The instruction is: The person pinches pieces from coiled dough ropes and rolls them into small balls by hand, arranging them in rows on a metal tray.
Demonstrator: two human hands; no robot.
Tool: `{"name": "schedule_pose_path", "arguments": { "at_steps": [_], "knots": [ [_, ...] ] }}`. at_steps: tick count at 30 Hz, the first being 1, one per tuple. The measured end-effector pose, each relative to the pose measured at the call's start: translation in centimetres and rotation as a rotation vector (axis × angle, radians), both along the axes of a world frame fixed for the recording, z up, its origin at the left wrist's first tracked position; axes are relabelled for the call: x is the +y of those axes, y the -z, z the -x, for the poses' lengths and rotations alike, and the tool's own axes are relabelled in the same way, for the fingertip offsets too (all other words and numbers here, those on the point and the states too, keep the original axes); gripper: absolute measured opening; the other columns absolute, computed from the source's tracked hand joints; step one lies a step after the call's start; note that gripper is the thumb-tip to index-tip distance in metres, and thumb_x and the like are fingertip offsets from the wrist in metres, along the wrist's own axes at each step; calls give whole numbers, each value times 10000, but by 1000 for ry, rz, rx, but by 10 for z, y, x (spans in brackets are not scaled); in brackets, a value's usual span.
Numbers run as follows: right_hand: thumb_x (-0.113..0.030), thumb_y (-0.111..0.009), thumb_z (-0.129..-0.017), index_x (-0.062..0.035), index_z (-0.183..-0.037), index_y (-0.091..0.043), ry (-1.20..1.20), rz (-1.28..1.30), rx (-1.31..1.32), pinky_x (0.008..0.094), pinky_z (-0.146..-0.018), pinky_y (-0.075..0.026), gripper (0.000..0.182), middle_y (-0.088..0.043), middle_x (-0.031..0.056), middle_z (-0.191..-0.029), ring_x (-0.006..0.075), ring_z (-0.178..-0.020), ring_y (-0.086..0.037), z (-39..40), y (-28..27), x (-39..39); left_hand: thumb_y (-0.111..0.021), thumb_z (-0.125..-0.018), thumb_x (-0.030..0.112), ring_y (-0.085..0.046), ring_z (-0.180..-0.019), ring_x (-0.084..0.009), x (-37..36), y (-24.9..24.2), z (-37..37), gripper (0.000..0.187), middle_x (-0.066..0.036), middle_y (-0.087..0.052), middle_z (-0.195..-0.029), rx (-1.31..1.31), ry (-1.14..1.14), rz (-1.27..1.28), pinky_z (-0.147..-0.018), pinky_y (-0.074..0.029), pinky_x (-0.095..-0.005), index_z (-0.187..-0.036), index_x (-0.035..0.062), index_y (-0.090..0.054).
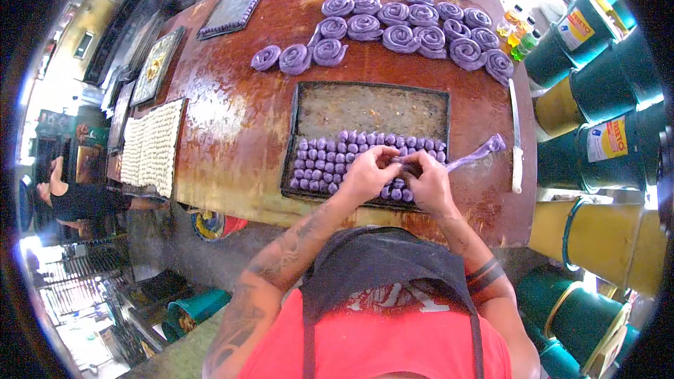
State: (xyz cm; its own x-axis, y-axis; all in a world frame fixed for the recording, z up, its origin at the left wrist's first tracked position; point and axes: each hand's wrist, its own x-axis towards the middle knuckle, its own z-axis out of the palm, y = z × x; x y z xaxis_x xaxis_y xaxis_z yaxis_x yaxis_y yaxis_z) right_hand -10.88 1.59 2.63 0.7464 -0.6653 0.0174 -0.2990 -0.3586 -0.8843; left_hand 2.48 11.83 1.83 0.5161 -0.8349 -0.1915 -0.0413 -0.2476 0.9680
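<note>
Over the front part of a dark metal baking tray (372, 107), my two hands meet with fingertips pinched together. My left hand (371, 173) closes on a bit of purple dough, largely hidden by the fingers. Against it, my right hand (428, 181) is also closed on the dough. From beneath the right hand a purple dough rope (479, 152) stretches out over the tray's right edge onto the table. Rows of small purple dough balls (319, 165) fill the tray's nearer half, some covered by my hands; its far half shows bare, stained metal.
Coiled purple dough rolls (400, 38) lie across the table's far side. A long knife (517, 140) rests at the right edge. Trays of white dough pieces (151, 146) stand left, another tray (236, 3) far left. Green buckets (597, 91) crowd the right; a person (77, 193) is at left.
</note>
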Motion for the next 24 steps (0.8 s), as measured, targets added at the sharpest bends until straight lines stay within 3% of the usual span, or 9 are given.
{"name": "schedule_pose_path", "arguments": {
  "at_steps": [4, 7, 10, 13, 14, 17, 18, 21, 24],
  "knots": [
    [-89, -717, -749, -33, -966, -682, -176, 31, 91, 416, -797, -522, 227, -680, 190, -934, 340, -914, -670, -1, 11, -6, -742, -852, 153, -659, -872, -144, 9, 5, -19, 276, -84, -710, -971, 275, 191, -121, -799, -540, -314, -1060, -17, -678],
    [-146, -774, -708, -48, -994, -683, -182, -30, 163, 398, -812, -515, 316, -678, 154, -947, 327, -904, -645, 3, 3, -15, -706, -780, 133, -689, -850, -220, 25, 9, -63, 187, -132, -726, -934, -411, -36, -338, -806, -534, -341, -945, 49, -726],
    [-141, -785, -686, -76, -1036, -680, -308, 310, 5, 390, -892, -467, 371, -657, 117, -959, 297, -1013, -584, 11, 41, -21, -703, -761, 113, -679, -936, -246, 38, 18, -109, 268, -143, -715, -966, -532, -260, -279, -856, -521, -348, -1025, 65, -712],
    [-137, -780, -674, -103, -1047, -687, -289, 565, 162, 405, -920, -452, 386, -666, 108, -949, 292, -1048, -562, 23, 38, -22, -705, -771, 137, -654, -976, -323, 33, 39, -127, 260, -174, -685, -1041, -889, -284, -173, -895, -518, -394, -1015, 46, -694],
    [-155, -749, -769, -115, -1043, -687, -297, 565, 161, 385, -859, -473, 283, -668, 70, -910, 242, -937, -584, 25, 38, -27, -699, -779, 141, -641, -992, -334, 29, 40, -127, 253, -175, -676, -1052, -846, -252, -219, -907, -510, -405, -1015, 50, -695],
    [-180, -654, -898, -99, -1047, -690, -182, -79, 10, 331, -760, -493, 174, -683, 48, -932, 183, -845, -608, 33, 42, -47, -684, -795, 152, -607, -1027, -355, 28, 49, -124, 239, -161, -657, -1062, -883, -134, -328, -918, -490, -440, -1017, 65, -698],
    [-179, -597, -954, -77, -993, -675, -66, -591, -175, 252, -643, -443, 134, -629, -1, -862, 106, -714, -544, 38, 40, -58, -680, -796, 156, -597, -1028, -354, 32, 51, -124, 240, -146, -653, -1051, -1010, -88, -337, -904, -487, -453, -1020, 73, -699],
    [-154, -598, -936, -79, -880, -620, -27, -851, -555, 233, -582, -383, 96, -539, -42, -771, 69, -647, -450, 51, -28, -56, -687, -802, 185, -574, -1067, -353, 33, 54, -122, 297, -145, -646, -1072, -1077, -102, -276, -910, -474, -470, -1078, 75, -698],
    [-153, -612, -916, -70, -844, -606, 73, -146, -106, 280, -581, -422, 110, -573, 1, -745, 101, -642, -488, 35, -41, -41, -693, -798, 161, -601, -1056, -346, 14, 27, -89, 290, -171, -655, -1085, -780, -225, -40, -944, -472, -430, -1068, 55, -705]
  ]
}}
